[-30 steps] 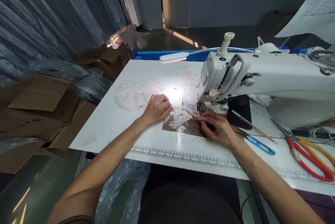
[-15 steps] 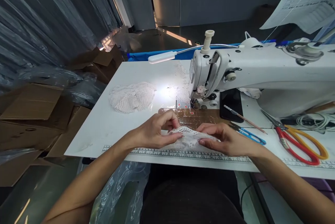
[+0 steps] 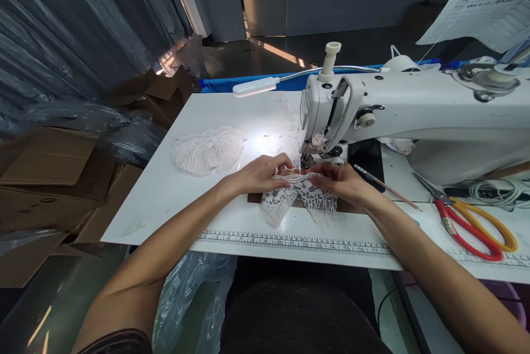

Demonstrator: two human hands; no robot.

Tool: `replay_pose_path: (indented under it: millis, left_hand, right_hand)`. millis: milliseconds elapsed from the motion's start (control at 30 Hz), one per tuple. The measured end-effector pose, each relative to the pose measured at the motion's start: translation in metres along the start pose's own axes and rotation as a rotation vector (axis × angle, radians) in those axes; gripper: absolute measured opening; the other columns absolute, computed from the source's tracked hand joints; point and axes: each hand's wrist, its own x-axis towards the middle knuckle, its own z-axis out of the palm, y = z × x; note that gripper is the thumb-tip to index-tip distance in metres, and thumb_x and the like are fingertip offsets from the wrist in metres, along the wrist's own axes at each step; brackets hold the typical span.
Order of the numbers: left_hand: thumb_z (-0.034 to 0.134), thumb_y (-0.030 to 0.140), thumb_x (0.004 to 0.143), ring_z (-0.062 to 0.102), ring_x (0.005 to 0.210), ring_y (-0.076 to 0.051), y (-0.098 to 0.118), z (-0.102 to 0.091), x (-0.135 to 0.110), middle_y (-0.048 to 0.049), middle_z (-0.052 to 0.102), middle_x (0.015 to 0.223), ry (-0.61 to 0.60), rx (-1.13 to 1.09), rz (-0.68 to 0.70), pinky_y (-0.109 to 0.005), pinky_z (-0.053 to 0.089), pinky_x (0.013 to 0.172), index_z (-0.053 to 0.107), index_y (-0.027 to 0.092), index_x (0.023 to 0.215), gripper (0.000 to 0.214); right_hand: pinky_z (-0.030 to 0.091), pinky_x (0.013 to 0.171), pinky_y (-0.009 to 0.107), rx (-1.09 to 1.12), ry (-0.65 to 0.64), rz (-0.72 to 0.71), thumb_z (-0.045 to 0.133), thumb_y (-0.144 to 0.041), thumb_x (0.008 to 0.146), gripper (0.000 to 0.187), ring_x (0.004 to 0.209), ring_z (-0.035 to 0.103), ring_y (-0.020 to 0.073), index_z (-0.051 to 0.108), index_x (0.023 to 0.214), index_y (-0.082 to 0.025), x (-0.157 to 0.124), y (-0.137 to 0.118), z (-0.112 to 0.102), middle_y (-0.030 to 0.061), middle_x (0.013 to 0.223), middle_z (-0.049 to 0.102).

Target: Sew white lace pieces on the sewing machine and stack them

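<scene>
A strip of white lace (image 3: 278,202) hangs between my hands, its scalloped top edge pinched and its fringed part draped toward me over the brown plate. My left hand (image 3: 267,173) grips the edge on the left, thumb in front. On the right, my right hand (image 3: 340,180) is closed on the same edge. Both hands are just in front of the presser foot (image 3: 305,161) of the white sewing machine (image 3: 327,105). The fingertips behind the lace are partly hidden. Left of the machine lies a gathered lace piece (image 3: 209,151).
Large red and yellow scissors (image 3: 476,227) and a pencil (image 3: 387,187) lie at the right, beside a dark phone (image 3: 368,158). A printed ruler (image 3: 290,242) runs along the table's front edge. A lamp (image 3: 255,87) lights the table. Cardboard boxes (image 3: 49,177) stand at the left.
Both hands have moved away from me, from near the ruler to the presser foot, carrying the lace. The lace has opened out and now hangs down in front of the hands.
</scene>
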Motion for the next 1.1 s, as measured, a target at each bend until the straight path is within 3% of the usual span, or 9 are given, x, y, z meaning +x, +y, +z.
replay_pose_path:
  millis: [100,200,367,467,633,733,867,967,1100]
  left_hand:
    - [0.056,0.025,0.093,0.059,0.071,-0.016,-0.017,-0.003,0.001,-0.0065,0.068,0.093,0.194,0.344,-0.063,-0.034,0.045,0.071,0.055,0.016,0.115,0.023]
    - [0.044,0.014,0.096,0.063,0.086,-0.021,-0.027,0.001,-0.002,-0.0117,0.069,0.108,0.354,0.547,-0.048,-0.04,0.045,0.078,0.06,0.017,0.112,0.023]
    - [0.038,0.017,0.102,0.066,0.105,-0.018,-0.026,0.013,-0.009,-0.0054,0.07,0.121,0.122,0.303,0.265,-0.038,0.05,0.088,0.063,0.023,0.118,0.03]
    - [0.044,0.028,0.102,0.066,0.104,-0.02,-0.022,0.016,-0.011,-0.0068,0.068,0.126,0.087,0.318,0.277,-0.038,0.049,0.088,0.065,0.022,0.117,0.026]
    - [0.054,0.051,0.097,0.067,0.094,-0.024,-0.009,0.019,-0.017,-0.0116,0.07,0.12,0.096,0.43,0.258,-0.043,0.047,0.089,0.066,0.017,0.112,0.039]
    - [0.055,0.051,0.096,0.064,0.11,-0.027,-0.001,0.022,-0.019,-0.0137,0.064,0.133,0.094,0.388,0.318,-0.047,0.045,0.096,0.06,0.017,0.125,0.045]
    - [0.059,0.047,0.094,0.055,0.128,-0.029,0.001,0.026,-0.018,-0.0154,0.056,0.142,0.011,0.28,0.372,-0.051,0.041,0.106,0.056,0.015,0.133,0.05]
    - [0.061,0.052,0.092,0.056,0.127,-0.031,0.0,0.027,-0.018,-0.0158,0.058,0.139,0.07,0.141,0.304,-0.054,0.042,0.108,0.058,0.016,0.13,0.053]
    - [0.055,0.062,0.092,0.067,0.104,-0.024,0.012,0.024,-0.021,-0.0157,0.066,0.121,0.142,-0.3,0.063,-0.04,0.056,0.087,0.051,0.014,0.136,0.066]
  right_hand:
    - [0.044,0.063,0.032,-0.278,0.21,-0.008,0.063,-0.034,0.076,0.03,0.068,0.06,0.0186,0.072,0.1,-0.018,0.004,0.003,-0.001,0.0046,0.075,0.067]
    - [0.037,0.056,0.031,-0.513,0.314,-0.042,0.058,-0.04,0.077,0.038,0.056,0.052,0.0179,0.071,0.106,-0.019,0.005,0.008,0.0,0.0007,0.059,0.057]
    - [0.029,0.053,0.029,-0.588,0.23,-0.142,0.054,-0.046,0.082,0.045,0.05,0.043,0.0149,0.068,0.114,-0.018,0.003,0.009,-0.004,-0.0015,0.056,0.051]
    - [0.026,0.051,0.029,-0.591,0.221,-0.143,0.053,-0.049,0.083,0.047,0.047,0.038,0.0139,0.067,0.114,-0.016,0.001,0.009,-0.008,-0.0033,0.052,0.045]
    - [0.03,0.052,0.029,-0.53,0.201,-0.2,0.055,-0.046,0.085,0.036,0.05,0.042,0.014,0.069,0.103,-0.019,0.001,0.013,-0.011,-0.0015,0.055,0.05]
    - [0.034,0.053,0.029,-0.483,0.254,-0.199,0.057,-0.043,0.085,0.03,0.053,0.045,0.014,0.069,0.094,-0.018,0.002,0.018,-0.011,0.0002,0.059,0.055]
    - [0.04,0.057,0.029,-0.337,0.352,-0.201,0.061,-0.04,0.084,0.028,0.06,0.051,0.015,0.067,0.1,-0.018,0.003,0.025,-0.013,0.0009,0.068,0.061]
    - [0.043,0.056,0.029,-0.083,0.376,-0.185,0.073,-0.045,0.076,0.032,0.064,0.055,0.0148,0.065,0.092,-0.019,0.004,0.027,-0.007,0.0012,0.072,0.063]
    - [0.043,0.048,0.027,0.311,0.179,-0.064,0.084,-0.051,0.063,0.043,0.052,0.053,0.0113,0.063,0.084,-0.019,0.002,0.019,0.014,-0.0015,0.066,0.061]
